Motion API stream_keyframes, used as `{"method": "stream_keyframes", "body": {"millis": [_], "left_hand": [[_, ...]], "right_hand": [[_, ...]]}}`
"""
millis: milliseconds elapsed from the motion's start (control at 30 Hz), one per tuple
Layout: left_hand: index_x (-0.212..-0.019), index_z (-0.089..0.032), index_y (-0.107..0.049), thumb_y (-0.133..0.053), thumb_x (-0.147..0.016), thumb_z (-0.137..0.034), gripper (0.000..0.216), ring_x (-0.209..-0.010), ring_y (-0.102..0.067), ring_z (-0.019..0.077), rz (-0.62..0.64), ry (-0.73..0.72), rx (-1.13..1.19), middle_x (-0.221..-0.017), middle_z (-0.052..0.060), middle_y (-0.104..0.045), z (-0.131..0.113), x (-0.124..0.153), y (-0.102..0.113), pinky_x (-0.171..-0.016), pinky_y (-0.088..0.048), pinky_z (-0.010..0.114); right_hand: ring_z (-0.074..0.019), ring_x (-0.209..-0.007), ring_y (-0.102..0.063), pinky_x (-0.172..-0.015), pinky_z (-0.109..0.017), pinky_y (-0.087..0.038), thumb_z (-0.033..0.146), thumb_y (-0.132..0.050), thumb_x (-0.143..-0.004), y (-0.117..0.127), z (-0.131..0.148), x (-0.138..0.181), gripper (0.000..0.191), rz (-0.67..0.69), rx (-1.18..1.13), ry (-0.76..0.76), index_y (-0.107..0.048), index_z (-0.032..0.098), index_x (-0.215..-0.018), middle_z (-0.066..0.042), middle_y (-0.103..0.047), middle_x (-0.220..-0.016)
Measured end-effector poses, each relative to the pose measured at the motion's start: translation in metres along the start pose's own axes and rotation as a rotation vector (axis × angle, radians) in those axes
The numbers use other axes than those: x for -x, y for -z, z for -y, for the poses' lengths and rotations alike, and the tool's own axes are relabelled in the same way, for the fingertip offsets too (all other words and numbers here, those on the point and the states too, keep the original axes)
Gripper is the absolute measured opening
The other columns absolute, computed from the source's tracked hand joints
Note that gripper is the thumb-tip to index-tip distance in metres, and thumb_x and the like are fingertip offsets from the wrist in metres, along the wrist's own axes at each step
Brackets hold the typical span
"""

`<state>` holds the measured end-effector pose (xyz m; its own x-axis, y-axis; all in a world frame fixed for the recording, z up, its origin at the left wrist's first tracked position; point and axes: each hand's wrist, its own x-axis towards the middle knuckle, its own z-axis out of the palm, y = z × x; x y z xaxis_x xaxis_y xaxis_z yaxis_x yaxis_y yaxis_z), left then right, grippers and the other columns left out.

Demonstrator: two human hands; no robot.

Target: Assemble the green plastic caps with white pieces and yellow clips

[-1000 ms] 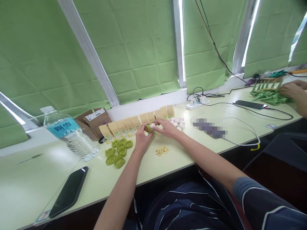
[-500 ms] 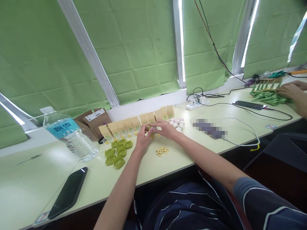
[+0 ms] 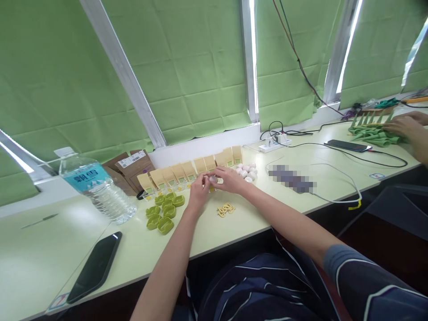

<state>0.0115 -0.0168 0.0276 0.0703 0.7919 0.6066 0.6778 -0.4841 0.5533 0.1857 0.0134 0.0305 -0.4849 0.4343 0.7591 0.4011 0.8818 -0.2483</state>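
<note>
My left hand (image 3: 198, 194) and my right hand (image 3: 229, 179) meet over the pale green table (image 3: 234, 223), fingertips pinched together on a small part (image 3: 211, 179) that looks whitish and green. Just behind them stands a row of tan cardboard boxes (image 3: 187, 170). Several green plastic shells (image 3: 163, 214) lie left of my left hand. A small pile of yellow rings (image 3: 226, 208) lies in front of my hands. White round pieces (image 3: 246, 171) sit right of my right hand.
A water bottle (image 3: 95, 187) stands at left, a black phone (image 3: 95, 267) near the front edge. Brown envelopes (image 3: 129, 167) lean by the window. A power strip (image 3: 274, 143), cables and another phone (image 3: 347, 146) lie right. Another person's hand (image 3: 406, 127) handles green pieces (image 3: 374, 131) at far right.
My hands have stayed together and shifted slightly down toward the table; the green piece seen between my fingers earlier is now mostly covered, with a whitish bit showing.
</note>
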Motion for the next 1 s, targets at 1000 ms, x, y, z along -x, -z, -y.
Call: {"method": "stream_keyframes", "body": {"millis": [1000], "left_hand": [[-0.124, -0.022, -0.054, -0.065, -0.08, -0.026, 0.045, -0.097, -0.063, 0.0192, -0.063, -0.048, 0.018, -0.115, 0.008, -0.067, 0.001, 0.003, 0.002, -0.083, -0.051, 0.033]], "right_hand": [[-0.019, -0.094, -0.061, -0.079, -0.032, -0.055, 0.031, -0.061, -0.088, -0.001, -0.007, 0.003, 0.025, -0.23, -0.227, -0.286, -0.068, 0.02, -0.109, -0.007, -0.062, -0.102]]}}
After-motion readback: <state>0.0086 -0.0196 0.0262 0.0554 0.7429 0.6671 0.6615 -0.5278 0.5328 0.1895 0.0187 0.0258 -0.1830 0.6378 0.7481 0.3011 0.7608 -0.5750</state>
